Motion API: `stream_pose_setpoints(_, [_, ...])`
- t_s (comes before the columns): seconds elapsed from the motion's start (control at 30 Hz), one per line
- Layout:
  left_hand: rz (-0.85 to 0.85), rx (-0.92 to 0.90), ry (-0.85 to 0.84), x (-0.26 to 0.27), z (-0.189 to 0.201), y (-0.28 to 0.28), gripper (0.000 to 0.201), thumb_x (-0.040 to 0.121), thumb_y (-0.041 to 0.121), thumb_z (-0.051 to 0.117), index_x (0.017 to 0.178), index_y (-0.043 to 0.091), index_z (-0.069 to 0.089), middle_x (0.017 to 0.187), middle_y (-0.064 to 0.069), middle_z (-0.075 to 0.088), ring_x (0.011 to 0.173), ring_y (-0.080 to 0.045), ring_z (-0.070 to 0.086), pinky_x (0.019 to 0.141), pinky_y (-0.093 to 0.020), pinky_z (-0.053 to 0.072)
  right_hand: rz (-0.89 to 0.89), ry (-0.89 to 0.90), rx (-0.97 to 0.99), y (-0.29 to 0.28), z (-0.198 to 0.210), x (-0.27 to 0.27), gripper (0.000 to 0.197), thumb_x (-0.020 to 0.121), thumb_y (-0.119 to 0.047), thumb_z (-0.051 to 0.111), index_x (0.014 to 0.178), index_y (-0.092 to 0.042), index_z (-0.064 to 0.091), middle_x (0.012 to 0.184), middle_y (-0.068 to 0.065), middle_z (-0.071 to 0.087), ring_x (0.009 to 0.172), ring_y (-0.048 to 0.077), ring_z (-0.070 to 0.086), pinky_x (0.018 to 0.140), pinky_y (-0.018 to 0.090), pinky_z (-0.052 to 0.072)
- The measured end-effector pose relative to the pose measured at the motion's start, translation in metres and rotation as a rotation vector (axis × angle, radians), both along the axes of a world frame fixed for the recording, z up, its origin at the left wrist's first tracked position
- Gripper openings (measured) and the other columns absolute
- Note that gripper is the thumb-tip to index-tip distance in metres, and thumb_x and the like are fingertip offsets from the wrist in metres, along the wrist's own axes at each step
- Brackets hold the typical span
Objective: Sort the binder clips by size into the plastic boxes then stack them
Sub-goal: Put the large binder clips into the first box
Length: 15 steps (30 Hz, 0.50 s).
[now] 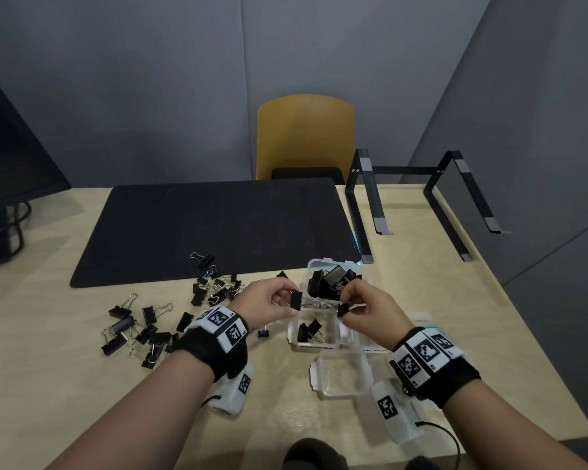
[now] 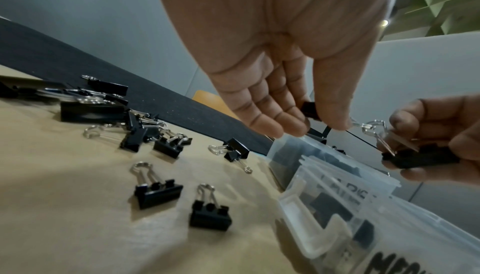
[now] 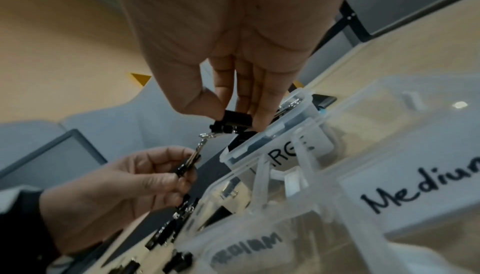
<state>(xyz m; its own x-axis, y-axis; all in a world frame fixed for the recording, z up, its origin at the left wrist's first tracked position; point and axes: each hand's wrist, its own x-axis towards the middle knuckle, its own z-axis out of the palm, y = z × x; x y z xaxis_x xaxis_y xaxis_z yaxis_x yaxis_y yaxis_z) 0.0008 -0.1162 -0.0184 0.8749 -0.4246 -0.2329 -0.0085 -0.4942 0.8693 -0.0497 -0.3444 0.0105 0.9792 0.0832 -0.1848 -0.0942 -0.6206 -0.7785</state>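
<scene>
Hands raised over the plastic boxes (image 1: 323,337), left hand (image 1: 269,301) pinching one binder clip (image 1: 296,299), right hand (image 1: 370,308) pinching another clip (image 1: 343,310), wire handles interlocked between them.

A pale wooden table (image 1: 48,334) stands against grey partition walls (image 1: 150,79). Behind its far edge sits a mustard-yellow chair (image 1: 306,137). On the table, a dark mat (image 1: 201,228) lies before the chair, a black metal stand (image 1: 418,195) to the chair's right, a dark monitor (image 1: 11,154) far left.
</scene>
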Motion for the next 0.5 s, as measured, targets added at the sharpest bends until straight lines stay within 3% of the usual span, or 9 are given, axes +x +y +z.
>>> stream_pose_setpoints(0.07, [0.011, 0.035, -0.017, 0.0, -0.002, 0.001, 0.034, 0.076, 0.013, 0.076, 0.106, 0.024, 0.063, 0.085, 0.01, 0.06, 0.072, -0.002, 0.056, 0.072, -0.012, 0.048, 0.086, -0.017, -0.085, 0.003, 0.0, -0.001, 0.031, 0.071, -0.004, 0.066, 0.082, -0.029, 0.051, 0.093, -0.005, 0.06, 0.089, 0.016, 0.06, 0.081, 0.031, 0.053])
stream_pose_setpoints(0.13, [0.026, 0.055, -0.026, 0.001, -0.002, 0.003, 0.036, 0.077, 0.014, 0.075, 0.108, 0.025, 0.062, 0.085, 0.01, 0.059, 0.072, -0.003, 0.056, 0.069, -0.01, 0.046, 0.194, -0.022, -0.206, 0.005, 0.001, -0.002, 0.031, 0.072, -0.008, 0.067, 0.088, -0.03, 0.051, 0.096, -0.008, 0.058, 0.089, 0.013, 0.057, 0.082, 0.027, 0.05])
stream_pose_setpoints(0.3, [0.034, 0.113, -0.041, -0.001, 0.0, 0.009, 0.037, 0.079, 0.018, 0.074, 0.112, 0.026, 0.06, 0.085, 0.012, 0.058, 0.082, -0.008, 0.06, 0.069, -0.011, 0.043, 0.372, -0.031, -0.353, 0.01, -0.005, -0.002, 0.032, 0.078, -0.009, 0.064, 0.106, -0.02, 0.056, 0.111, -0.008, 0.057, 0.101, 0.011, 0.055, 0.09, 0.024, 0.046])
stream_pose_setpoints(0.4, [0.037, 0.13, -0.054, -0.003, 0.001, 0.008, 0.035, 0.078, 0.021, 0.074, 0.108, 0.031, 0.059, 0.088, 0.011, 0.059, 0.086, -0.011, 0.061, 0.071, -0.016, 0.045, 0.412, -0.026, -0.38, 0.009, -0.009, -0.001, 0.037, 0.078, 0.0, 0.055, 0.108, -0.021, 0.056, 0.113, -0.01, 0.057, 0.103, 0.008, 0.054, 0.089, 0.02, 0.045])
stream_pose_setpoints(0.5, [0.041, 0.16, -0.087, -0.007, 0.004, 0.006, 0.034, 0.078, 0.023, 0.075, 0.108, 0.03, 0.061, 0.088, 0.014, 0.056, 0.074, -0.003, 0.055, 0.068, -0.017, 0.045, 0.374, -0.078, -0.348, 0.006, -0.009, 0.0, 0.035, 0.079, 0.002, 0.051, 0.106, -0.019, 0.058, 0.104, -0.013, 0.052, 0.095, 0.005, 0.052, 0.087, 0.018, 0.044])
